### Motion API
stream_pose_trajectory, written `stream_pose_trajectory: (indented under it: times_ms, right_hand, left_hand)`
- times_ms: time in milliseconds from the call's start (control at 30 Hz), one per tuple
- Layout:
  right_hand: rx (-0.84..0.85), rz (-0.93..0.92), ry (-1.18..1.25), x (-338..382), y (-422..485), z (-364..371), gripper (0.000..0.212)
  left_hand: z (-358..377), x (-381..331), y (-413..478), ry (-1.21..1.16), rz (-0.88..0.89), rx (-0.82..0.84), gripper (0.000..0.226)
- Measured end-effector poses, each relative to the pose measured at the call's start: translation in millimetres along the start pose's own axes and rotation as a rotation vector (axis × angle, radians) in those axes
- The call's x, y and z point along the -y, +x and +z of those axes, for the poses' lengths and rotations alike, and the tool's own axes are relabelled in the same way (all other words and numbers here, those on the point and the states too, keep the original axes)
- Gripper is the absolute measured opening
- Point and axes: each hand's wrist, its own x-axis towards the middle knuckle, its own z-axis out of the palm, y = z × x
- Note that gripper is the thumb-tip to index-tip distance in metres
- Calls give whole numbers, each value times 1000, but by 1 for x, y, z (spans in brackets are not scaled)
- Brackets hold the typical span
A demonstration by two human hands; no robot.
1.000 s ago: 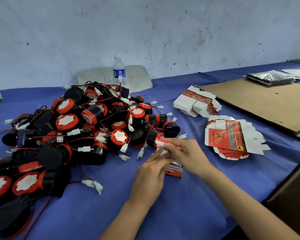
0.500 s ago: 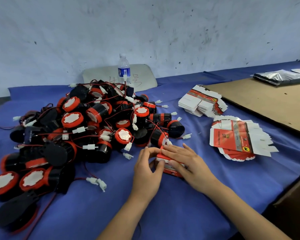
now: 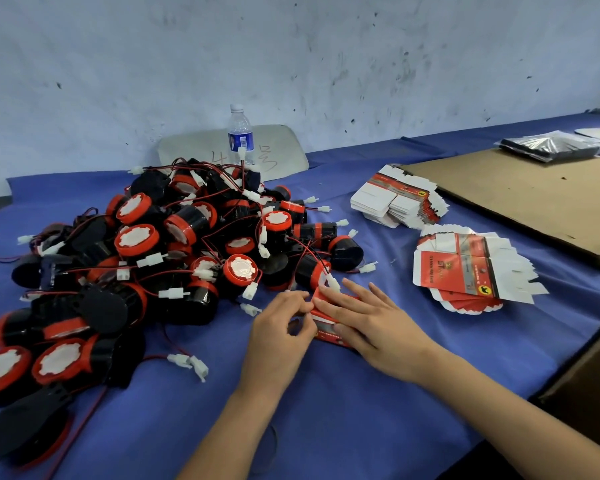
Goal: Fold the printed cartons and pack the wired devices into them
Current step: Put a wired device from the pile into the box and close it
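Working on what looks like a single carton [image 3: 329, 322] right now, we're pressing it down on the blue bench [image 3: 326, 410] just in front of the big pile of wired devices [image 3: 174, 258]. Our right hand [image 3: 371, 327] is lying flat and spread over the top of it, fingers straight, while our left hand [image 3: 281, 327] is curling in and pinching the carton's left end, probably tucking a flap. We can't tell whether a device is already inside.

As for progress, we're guessing we're barely started: the heap is looking huge, no finished boxes are showing anywhere, and 2 stacks of flat cartons are waiting on the right, a fanned one [image 3: 465, 271] and a tighter one [image 3: 395, 202] behind it.

Compared with 1 second back, we're now holding the carton lower, flat against the bench instead of lifted between both hands, and the right hand is opening out on top rather than gripping. The view is also shifting a little.
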Motion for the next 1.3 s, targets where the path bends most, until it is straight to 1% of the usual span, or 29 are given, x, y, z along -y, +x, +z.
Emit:
stream_pose_trajectory:
  times_ms: [133, 200, 367, 500, 567, 633, 700, 767, 800, 867, 933, 967, 1000, 1067, 1100, 1167, 1200, 1300]
  right_hand:
    - [16, -21, -106, 3, 0, -5, 48]
    - [16, -31, -137, 4, -1, -7, 50]
    - [-9, -44, -204, 14, -3, -12, 52]
    - [15, -42, -276, 21, -1, -16, 58]
    - [34, -45, -306, 22, 0, -17, 61]
    - [40, -40, -317, 21, 0, -16, 61]
    - [47, -34, -300, 18, 0, -14, 61]
    - [54, -26, -209, 14, 0, -11, 61]
    - [34, -38, -166, 12, 0, -9, 60]
    - [-62, -60, -57, 7, -1, -6, 56]
    - [-189, -3, 207, 4, -3, -4, 50]
    - [-225, 54, 369, 4, -5, -5, 47]
    - [-239, 111, 545, 5, -7, -6, 40]
    - [-291, 183, 921, 9, -11, -9, 20]
    - [-336, 205, 1048, 11, -14, -11, 16]
    - [-424, 216, 1127, 18, -21, -14, 25]
    - [-470, 202, 1100, 22, -23, -13, 29]
    - [-657, 151, 867, 34, -24, -7, 28]
  left_hand:
    - [-3, 0, 2, 132, 65, 20, 10]
    - [-5, -1, 2, 169, 71, 25, 9]
    - [-9, -9, 1, 272, 81, 12, 19]
    - [-11, -9, 2, 421, 83, 106, 22]
    - [-16, -11, 3, 473, 148, 135, 21]
    - [-18, -9, 3, 568, 247, 135, 28]
    - [-20, -8, 1, 598, 307, 102, 37]
    - [-21, -8, -1, 595, 294, 112, 39]
    - [-20, -8, -1, 605, 277, 129, 40]
    - [-19, -8, -1, 633, 272, 170, 47]
    - [-17, -9, -1, 607, 238, 252, 63]
    - [-15, -6, -2, 571, 203, 279, 71]
    - [-13, -4, -3, 497, 176, 279, 74]
    - [-10, -6, -5, 294, 146, 244, 67]
    - [-10, -8, -6, 160, 107, 233, 63]
    - [-9, -11, -8, -83, 12, 239, 55]
    - [-9, -10, -9, -150, -16, 248, 52]
    - [-8, -13, -12, -267, -53, 282, 48]
